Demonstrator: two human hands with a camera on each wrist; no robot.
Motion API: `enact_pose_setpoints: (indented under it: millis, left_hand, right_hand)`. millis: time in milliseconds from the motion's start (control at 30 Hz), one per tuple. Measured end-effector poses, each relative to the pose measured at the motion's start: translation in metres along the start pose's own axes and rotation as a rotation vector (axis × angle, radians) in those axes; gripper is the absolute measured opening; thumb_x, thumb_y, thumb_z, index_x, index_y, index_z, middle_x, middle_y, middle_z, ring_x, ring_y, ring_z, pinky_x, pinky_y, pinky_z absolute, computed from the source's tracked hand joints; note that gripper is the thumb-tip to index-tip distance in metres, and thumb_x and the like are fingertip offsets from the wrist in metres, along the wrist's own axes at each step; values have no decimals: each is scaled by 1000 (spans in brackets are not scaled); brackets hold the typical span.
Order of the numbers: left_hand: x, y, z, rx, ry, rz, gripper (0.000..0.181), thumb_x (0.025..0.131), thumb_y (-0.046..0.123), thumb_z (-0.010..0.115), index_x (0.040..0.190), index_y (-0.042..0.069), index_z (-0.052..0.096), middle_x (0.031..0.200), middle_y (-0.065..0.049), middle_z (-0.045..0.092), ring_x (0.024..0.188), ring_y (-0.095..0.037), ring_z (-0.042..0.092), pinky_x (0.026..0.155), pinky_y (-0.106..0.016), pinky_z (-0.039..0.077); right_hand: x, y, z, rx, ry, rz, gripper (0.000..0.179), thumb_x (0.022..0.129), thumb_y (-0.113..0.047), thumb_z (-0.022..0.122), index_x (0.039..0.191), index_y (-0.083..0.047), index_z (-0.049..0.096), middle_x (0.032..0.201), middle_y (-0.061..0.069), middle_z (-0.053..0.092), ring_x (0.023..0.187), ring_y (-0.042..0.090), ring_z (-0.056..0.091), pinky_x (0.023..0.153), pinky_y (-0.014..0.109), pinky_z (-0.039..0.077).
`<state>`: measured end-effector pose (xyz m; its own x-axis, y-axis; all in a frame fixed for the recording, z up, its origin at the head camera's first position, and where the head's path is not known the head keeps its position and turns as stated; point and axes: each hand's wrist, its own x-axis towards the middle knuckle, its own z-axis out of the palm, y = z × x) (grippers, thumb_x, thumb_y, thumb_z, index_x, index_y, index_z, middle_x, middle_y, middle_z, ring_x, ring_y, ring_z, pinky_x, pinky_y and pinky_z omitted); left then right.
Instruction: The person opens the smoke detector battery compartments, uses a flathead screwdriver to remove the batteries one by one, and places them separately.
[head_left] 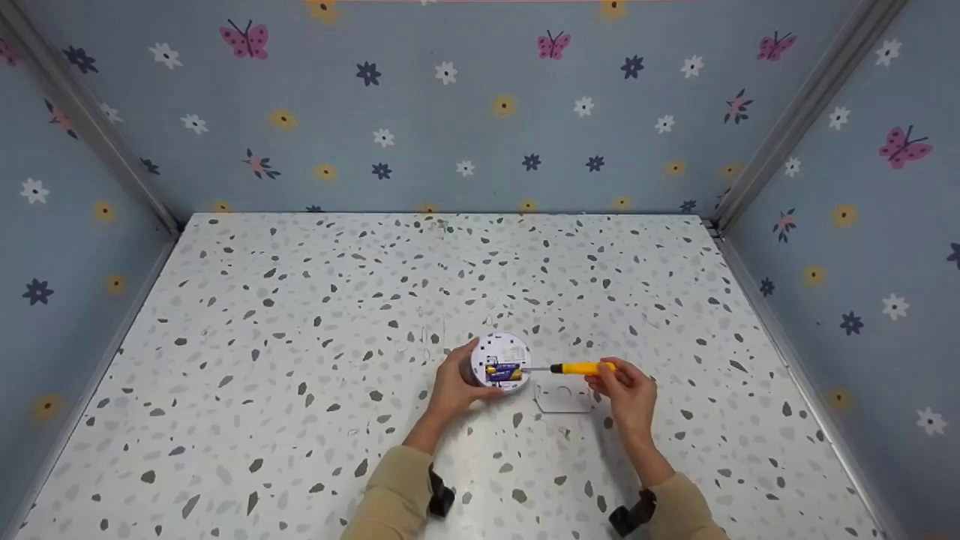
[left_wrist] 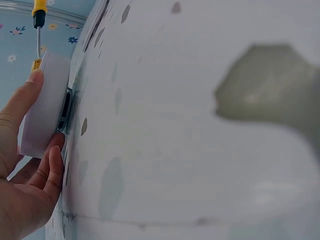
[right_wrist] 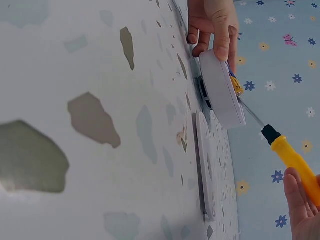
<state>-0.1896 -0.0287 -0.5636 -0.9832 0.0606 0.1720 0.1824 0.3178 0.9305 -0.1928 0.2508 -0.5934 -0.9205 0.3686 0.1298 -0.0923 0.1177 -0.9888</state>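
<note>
My left hand [head_left: 451,390] grips a round white battery-powered device [head_left: 512,345] by its rim, thumb at the front edge and fingers around the far side. Its back faces up, tilted, with the battery compartment uncovered. Blue-and-yellow batteries [head_left: 504,373] lie inside, and one end sticks up past the rim in the right wrist view. From the right, my right hand [head_left: 630,391] holds a screwdriver [head_left: 579,368] by its yellow handle. The metal shaft [right_wrist: 252,112] reaches to the battery's end at the compartment's right side. A dark bracket [right_wrist: 204,92] shows on the device's underside.
A flat white cover plate [head_left: 562,401] lies on the speckled white tabletop [head_left: 300,450], just right of the device and below the screwdriver. Blue flower-patterned panels [head_left: 480,112] wall off the table's back and both sides. Black straps with mounts [head_left: 441,496] sit on both wrists.
</note>
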Motion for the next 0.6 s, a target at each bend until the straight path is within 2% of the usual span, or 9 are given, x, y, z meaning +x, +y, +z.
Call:
enact_pose_setpoints:
  millis: [200, 300, 433, 600]
  left_hand:
    - [0, 1, -1, -19, -16, -7, 94, 50, 23, 85, 130, 0, 41, 124, -16, 47, 118, -29, 40, 102, -38, 23]
    - [-2, 1, -1, -32, -15, 15, 93, 51, 26, 84, 130, 0, 41, 124, -18, 47, 118, -32, 39, 102, -40, 23]
    - [-4, 2, -1, -6, -7, 41, 92, 54, 31, 83, 130, 1, 41, 124, -21, 45, 117, -34, 39, 101, -42, 25]
    - [-3, 5, 0, 33, -15, -12, 93, 55, 28, 83, 132, 0, 38, 128, -21, 41, 120, -34, 35, 102, -42, 23]
  right_hand:
    - [-1, -2, 0, -3, 9, 3, 34, 78, -32, 66, 99, -6, 63, 84, 14, 65, 69, 24, 65, 59, 28, 51]
    - [-1, -3, -1, -20, 12, -11, 34, 78, -34, 65, 99, -7, 63, 83, 12, 65, 69, 23, 65, 59, 28, 51]
    - [-2, -4, -2, -13, 7, -38, 33, 78, -34, 65, 98, -7, 64, 82, 12, 65, 69, 24, 65, 59, 28, 51]
    - [-2, -1, -4, 45, -8, -73, 29, 80, -27, 65, 97, -4, 63, 81, 16, 64, 68, 27, 64, 59, 30, 51]
